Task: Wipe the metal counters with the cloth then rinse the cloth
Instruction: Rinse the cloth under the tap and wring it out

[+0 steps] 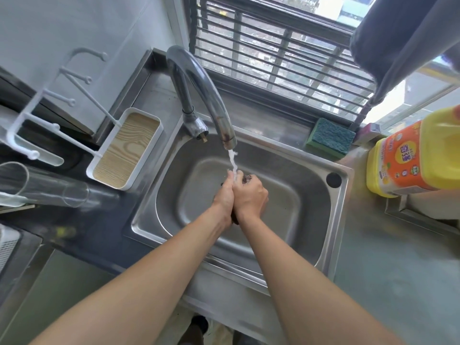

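Observation:
Over the steel sink, my left hand and my right hand are pressed together around a dark cloth. Only small bits of the cloth show, at the fingertips and below the palms. Water runs from the curved tap straight onto my hands and the cloth. The metal counter lies to the right of the sink.
A green sponge lies on the ledge behind the sink. A yellow and orange detergent jug stands at the right. A white tray with a wooden base, a white rack and clear glasses are at the left.

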Demonstrator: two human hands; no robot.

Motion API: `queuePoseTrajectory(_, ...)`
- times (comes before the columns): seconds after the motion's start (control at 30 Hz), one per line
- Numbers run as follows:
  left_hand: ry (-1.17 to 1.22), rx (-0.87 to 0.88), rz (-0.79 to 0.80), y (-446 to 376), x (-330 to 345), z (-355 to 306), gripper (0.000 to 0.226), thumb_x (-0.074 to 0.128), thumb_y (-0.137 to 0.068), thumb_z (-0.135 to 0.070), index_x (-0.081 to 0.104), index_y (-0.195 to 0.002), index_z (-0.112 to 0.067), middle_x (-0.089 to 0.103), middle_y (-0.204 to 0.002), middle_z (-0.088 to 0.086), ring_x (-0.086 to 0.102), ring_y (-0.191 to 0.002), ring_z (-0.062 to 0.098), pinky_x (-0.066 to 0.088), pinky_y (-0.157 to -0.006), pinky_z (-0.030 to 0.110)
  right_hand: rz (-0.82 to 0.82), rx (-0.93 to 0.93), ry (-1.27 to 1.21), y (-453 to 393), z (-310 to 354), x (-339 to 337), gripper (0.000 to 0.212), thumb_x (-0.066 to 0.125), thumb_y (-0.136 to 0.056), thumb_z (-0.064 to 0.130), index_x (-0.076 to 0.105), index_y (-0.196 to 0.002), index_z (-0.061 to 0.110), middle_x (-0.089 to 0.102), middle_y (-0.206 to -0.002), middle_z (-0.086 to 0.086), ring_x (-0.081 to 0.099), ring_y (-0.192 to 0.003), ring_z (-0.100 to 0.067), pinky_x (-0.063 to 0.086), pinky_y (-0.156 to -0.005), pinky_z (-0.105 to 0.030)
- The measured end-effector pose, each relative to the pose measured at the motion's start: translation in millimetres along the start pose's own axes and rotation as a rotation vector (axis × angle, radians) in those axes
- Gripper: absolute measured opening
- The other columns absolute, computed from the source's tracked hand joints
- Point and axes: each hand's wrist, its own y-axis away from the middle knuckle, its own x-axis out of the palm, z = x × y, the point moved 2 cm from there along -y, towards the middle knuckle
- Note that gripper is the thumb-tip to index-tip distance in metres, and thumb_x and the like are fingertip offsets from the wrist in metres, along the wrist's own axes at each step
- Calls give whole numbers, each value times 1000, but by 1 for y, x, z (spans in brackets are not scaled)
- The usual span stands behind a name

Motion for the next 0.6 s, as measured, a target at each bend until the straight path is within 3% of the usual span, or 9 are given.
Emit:
queuePoseTrajectory(0.07,-8,13,-37,-4,-2,1,54,61,-82,-68,72,-103,-20,71,-96,4,69,-86,23,56,-69,31,2,25,-6,0,3,-2,45,47,-92,52,69,-81,15,74,-89,-10,66,-92,-35,46,-78,-37)
queuePoseTrajectory(0.13,-23,40,-50,-8,-5,1,47,67,-79,-59,72,-104,-19,70,-101,6,68,-88,24,55,-70,31,11,60,-24,0,5,-1,47,47,-92,52,71,-79,15,74,-89,-11,66,-91,-35,46,-75,-36)
queuePoseTrajectory(0.23,-41,74,-55,-7,-8,-3,21,65,-90,-35,71,-87,-15,69,-87,6,66,-71,21,53,-59,27,29,107,-40,1,6,1,46,46,-91,53,72,-79,17,73,-92,-11,65,-92,-35,43,-70,-34)
queuePoseTrajectory(0.37,-110,74,-70,-5,-13,-2,14,60,-90,-23,64,-79,-16,60,-67,3,56,-49,18,44,-44,20,66,125,-17,-4,3,4,47,43,-94,51,74,-88,16,72,-101,-14,63,-99,-36,40,-71,-33)
queuePoseTrajectory(0.5,-212,77,-87,3,-15,0,25,54,-91,-25,52,-68,-15,51,-55,7,49,-37,20,40,-41,20,94,193,-45,-8,-3,1,51,39,-97,48,73,-98,10,70,-112,-18,62,-108,-38,46,-87,-37)
queuePoseTrajectory(0.6,-276,113,-63,8,-17,3,27,51,-98,-24,56,-76,-11,59,-56,7,56,-38,18,41,-37,18,108,411,-256,-15,-19,-1,59,33,-96,47,72,-102,4,70,-113,-20,64,-108,-39,50,-98,-42)
